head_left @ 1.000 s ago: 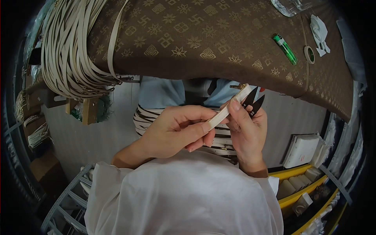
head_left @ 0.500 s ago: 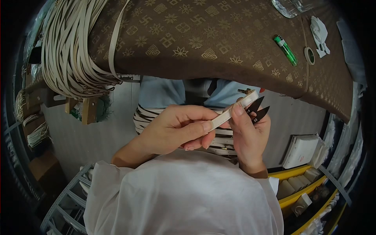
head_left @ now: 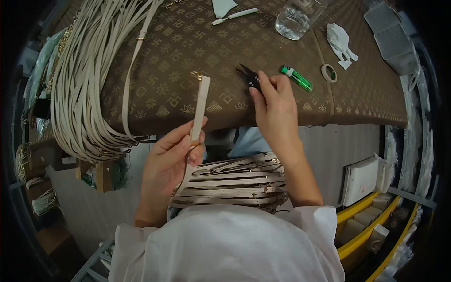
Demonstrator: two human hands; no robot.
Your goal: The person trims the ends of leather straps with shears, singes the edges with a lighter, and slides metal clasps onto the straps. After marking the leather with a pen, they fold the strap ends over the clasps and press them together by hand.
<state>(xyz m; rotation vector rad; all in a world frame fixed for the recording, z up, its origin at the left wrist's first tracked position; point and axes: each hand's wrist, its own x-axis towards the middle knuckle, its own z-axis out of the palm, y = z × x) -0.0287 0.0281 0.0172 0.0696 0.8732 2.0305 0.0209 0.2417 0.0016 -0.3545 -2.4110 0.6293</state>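
Observation:
Between the thumb and fingers of my left hand point(head_left: 170, 157) is a cream strap point(head_left: 201, 101), held upright at the table's front edge. It has a gold clasp point(head_left: 197, 75) at its top end, and its lower part hangs down toward my lap. My right hand point(head_left: 278, 108) is over the table with its thumb and fingers closed on black thread snips point(head_left: 249, 79), whose blades point up and left. Just right of those fingers lies a green lighter point(head_left: 297, 78). Several cream straps point(head_left: 230, 184) with small metal buckles lie stacked across my lap.
A thick bundle of cream straps point(head_left: 87, 89) hangs over the table's left side. On the brown patterned cloth point(head_left: 162, 61) are a tape roll point(head_left: 329, 73), crumpled tissue point(head_left: 339, 42), a clear water container point(head_left: 292, 26) and a white pen-like tool point(head_left: 237, 15). Yellow-edged bins point(head_left: 359, 230) stand at lower right.
My hands have moved apart. The right one went forward over the table with the snips; the left now holds the strap upright, further left. The view has shifted to show more table.

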